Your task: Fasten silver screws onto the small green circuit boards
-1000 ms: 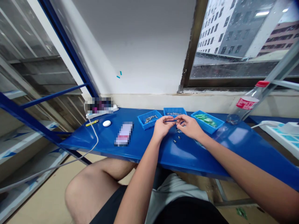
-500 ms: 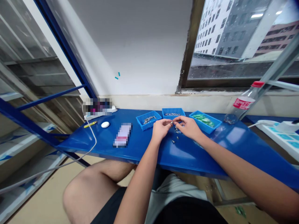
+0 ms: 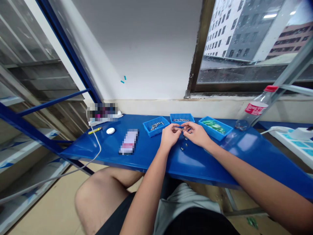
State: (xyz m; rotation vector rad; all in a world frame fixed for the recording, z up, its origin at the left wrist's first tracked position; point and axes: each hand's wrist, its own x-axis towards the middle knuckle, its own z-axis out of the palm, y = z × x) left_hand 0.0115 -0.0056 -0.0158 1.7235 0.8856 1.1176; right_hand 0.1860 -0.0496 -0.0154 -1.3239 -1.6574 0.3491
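Note:
My left hand (image 3: 171, 134) and my right hand (image 3: 195, 133) meet over the blue table, fingertips nearly touching. Both are closed in a pinch around a small metal screw (image 3: 182, 130), mostly hidden by the fingers. Just below them a few loose screws (image 3: 182, 148) lie on the tabletop. Behind my left hand is a blue tray (image 3: 153, 133) of small metal screws. A second blue tray (image 3: 182, 115), holding more metal pieces, stands behind both hands. To the right of my right hand, a third blue tray (image 3: 226, 134) contains green plastic packets.
A phone (image 3: 129, 142), a white round case (image 3: 110, 131) and a yellow cutter (image 3: 95, 131) lie on the left of the table (image 3: 146, 151). A red-capped bottle (image 3: 255, 109) stands at the right, near a white power strip (image 3: 293, 138). A cable (image 3: 99, 147) hangs over the left edge.
My fingers have shifted slightly around the screw, which showed more plainly between the fingertips half a second ago. Both hands stay in about the same place. My left knee has moved slightly right.

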